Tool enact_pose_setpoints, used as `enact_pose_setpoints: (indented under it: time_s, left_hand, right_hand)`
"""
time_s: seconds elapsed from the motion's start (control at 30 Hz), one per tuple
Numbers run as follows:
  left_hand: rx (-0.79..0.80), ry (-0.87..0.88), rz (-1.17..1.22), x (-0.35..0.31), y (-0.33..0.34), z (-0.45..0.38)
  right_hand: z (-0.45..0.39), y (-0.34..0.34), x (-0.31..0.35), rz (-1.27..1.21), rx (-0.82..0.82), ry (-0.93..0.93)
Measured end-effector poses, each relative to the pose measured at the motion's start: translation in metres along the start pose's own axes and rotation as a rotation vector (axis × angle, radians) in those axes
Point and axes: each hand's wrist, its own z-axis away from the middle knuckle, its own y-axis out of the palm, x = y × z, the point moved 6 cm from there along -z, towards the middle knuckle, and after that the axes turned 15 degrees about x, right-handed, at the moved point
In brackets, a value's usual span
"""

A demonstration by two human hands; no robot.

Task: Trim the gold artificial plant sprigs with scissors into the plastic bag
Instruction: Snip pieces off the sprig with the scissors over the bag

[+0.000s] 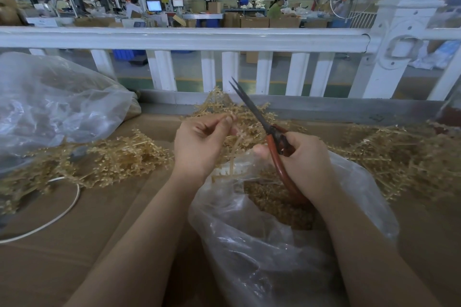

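Observation:
My left hand [199, 143] pinches a gold plastic sprig [245, 121] between thumb and fingers, holding it above the open clear plastic bag [254, 232]. My right hand [303, 159] grips the red handles of the scissors [252, 109], whose dark blades point up and away, slightly parted, just right of the sprig. Cut gold pieces [277, 203] lie inside the bag below both hands.
Piles of gold sprigs lie on the cardboard-covered table at the left [107, 162] and right [404, 157]. A large clear bag [57, 104] sits at far left, a white cable [62, 212] loops near it. A white railing [184, 37] runs behind the table.

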Motion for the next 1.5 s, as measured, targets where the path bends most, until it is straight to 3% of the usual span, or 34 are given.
enact_pose_setpoints:
  time_s: [0.2,0.33,0.53,0.63,0.77,1.07,1.2,1.37,1.5]
  left_hand:
    - [0.08,0.171,-0.322,-0.02,0.018,0.005]
    - [0.117,0.234,-0.354,-0.027,0.027,0.006]
    - [0.304,0.13,-0.039,-0.019,0.037,0.001]
    - [0.477,-0.078,0.159,-0.008,0.039,0.0]
    - [0.698,-0.207,-0.003,0.008,0.037,0.002]
    - [0.716,-0.251,0.351,0.007,0.027,0.001]
    - [0.694,-0.261,0.357,0.004,0.02,0.0]
    - [0.582,-0.334,0.372,0.008,0.015,-0.001]
    - [0.423,-0.427,0.656,0.015,0.018,-0.001]
  right_hand:
    - [0.0,0.003,0.0,-0.244,0.075,0.008]
    - [0.0,0.006,0.002,-0.333,0.129,0.054]
    - [-0.002,0.006,-0.001,-0.437,0.134,0.098]
    - [-0.003,0.004,-0.004,-0.525,0.102,0.114]
    - [-0.001,0.001,-0.003,-0.664,0.077,0.05]
    - [-0.003,0.002,-0.009,-0.759,0.1,0.045]
    - [-0.004,0.003,-0.009,-0.785,0.091,0.033]
    - [-0.004,0.0,-0.014,-0.821,0.057,0.022]
    - [-0.005,-0.003,-0.018,-0.873,0.01,-0.014]
